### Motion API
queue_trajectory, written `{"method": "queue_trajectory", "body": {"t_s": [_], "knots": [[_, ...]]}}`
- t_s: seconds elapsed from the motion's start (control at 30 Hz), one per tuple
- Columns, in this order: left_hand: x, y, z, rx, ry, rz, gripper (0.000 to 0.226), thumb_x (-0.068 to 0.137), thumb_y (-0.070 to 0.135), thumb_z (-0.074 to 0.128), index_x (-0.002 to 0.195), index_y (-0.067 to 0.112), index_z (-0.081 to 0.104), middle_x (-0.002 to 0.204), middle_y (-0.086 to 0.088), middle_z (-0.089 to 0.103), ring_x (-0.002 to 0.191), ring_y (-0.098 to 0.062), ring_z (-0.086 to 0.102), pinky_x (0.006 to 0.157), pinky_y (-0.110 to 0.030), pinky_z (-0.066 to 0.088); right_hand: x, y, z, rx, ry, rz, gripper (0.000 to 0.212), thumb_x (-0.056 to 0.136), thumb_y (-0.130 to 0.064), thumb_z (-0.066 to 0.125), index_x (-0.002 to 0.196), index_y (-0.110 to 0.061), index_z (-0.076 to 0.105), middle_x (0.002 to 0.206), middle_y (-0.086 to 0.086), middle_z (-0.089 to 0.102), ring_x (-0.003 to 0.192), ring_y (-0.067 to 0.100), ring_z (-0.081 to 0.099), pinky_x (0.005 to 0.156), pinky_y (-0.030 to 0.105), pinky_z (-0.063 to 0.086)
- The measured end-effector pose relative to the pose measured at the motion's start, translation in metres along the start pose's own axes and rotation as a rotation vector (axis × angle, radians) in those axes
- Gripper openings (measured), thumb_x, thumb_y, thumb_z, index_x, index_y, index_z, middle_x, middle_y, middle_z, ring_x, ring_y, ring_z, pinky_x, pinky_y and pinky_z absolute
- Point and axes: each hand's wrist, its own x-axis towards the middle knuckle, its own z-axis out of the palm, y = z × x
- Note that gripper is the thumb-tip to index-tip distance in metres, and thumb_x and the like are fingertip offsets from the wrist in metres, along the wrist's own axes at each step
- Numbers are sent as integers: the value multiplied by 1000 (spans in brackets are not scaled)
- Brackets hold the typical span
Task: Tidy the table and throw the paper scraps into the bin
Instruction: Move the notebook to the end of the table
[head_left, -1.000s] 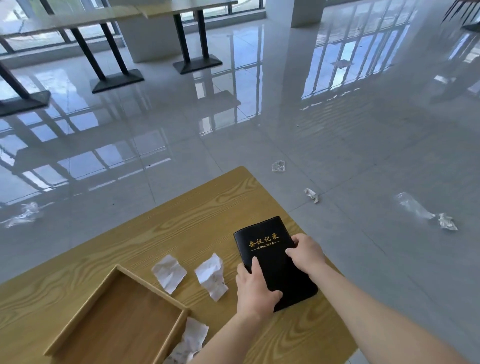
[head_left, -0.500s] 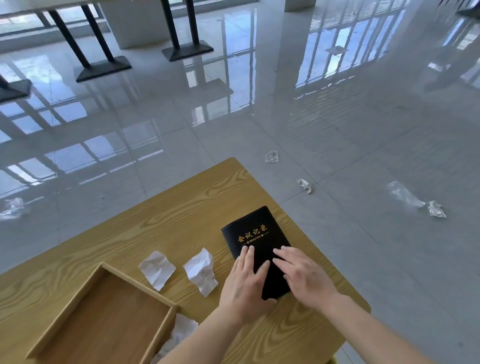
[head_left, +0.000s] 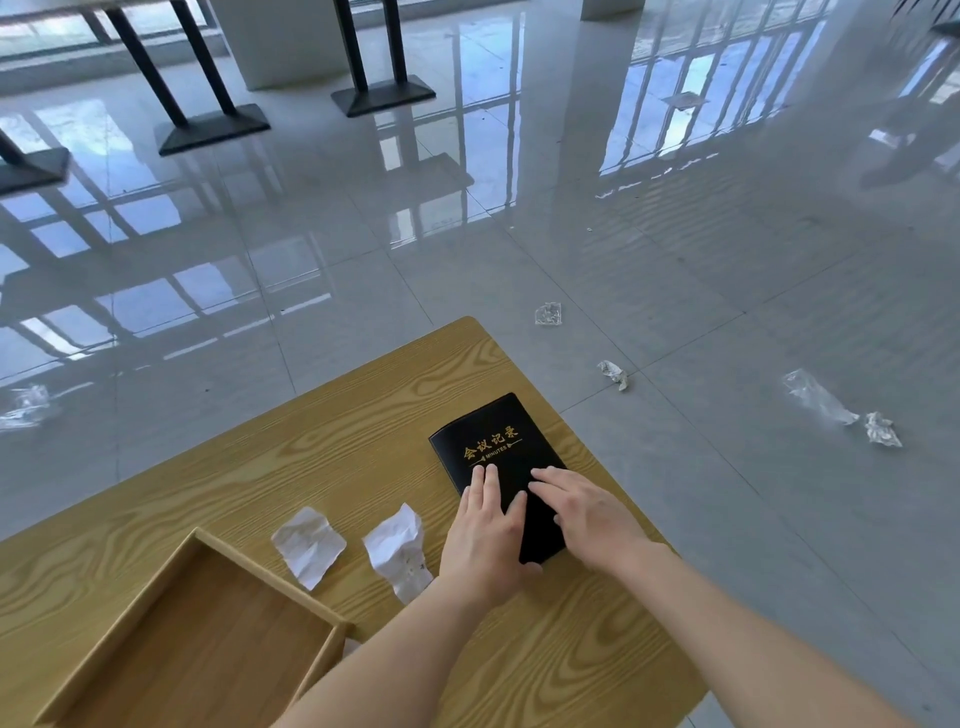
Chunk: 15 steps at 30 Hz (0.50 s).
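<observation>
Straightening of the notebook (head_left: 501, 467) near the table (head_left: 311, 452) corner is shown, both hands (head_left: 488, 540) pressed flat and open, nothing gripped; two scraps (head_left: 309, 545) beside it are judged next for pinching up.

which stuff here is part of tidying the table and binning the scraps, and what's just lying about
Job: black notebook under left hand and right hand; two paper scraps; wooden tray.
Lying about: floor litter; black table bases.
</observation>
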Motion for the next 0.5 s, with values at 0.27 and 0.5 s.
{"method": "queue_trajectory", "body": {"t_s": [0.27,0.5], "knots": [[31,-10,-4,-5,12,-21,96,77,53,73,151,19,22,162,-22,-6,149,-34,-16,116,-41,-5,33,9,-7,-15,-3,-7,56,94,0,54,146,-18,45,158,-3,35,148,14,23,119,31,27],[47,-17,-10,-17,19,-37,94,78,53,73,151,20,23,162,-20,-6,149,-32,-16,120,-43,3,54,14,-8,-4,3,-2,54,95,-1,52,145,-18,47,157,-3,36,148,15,24,118,33,29]]}}
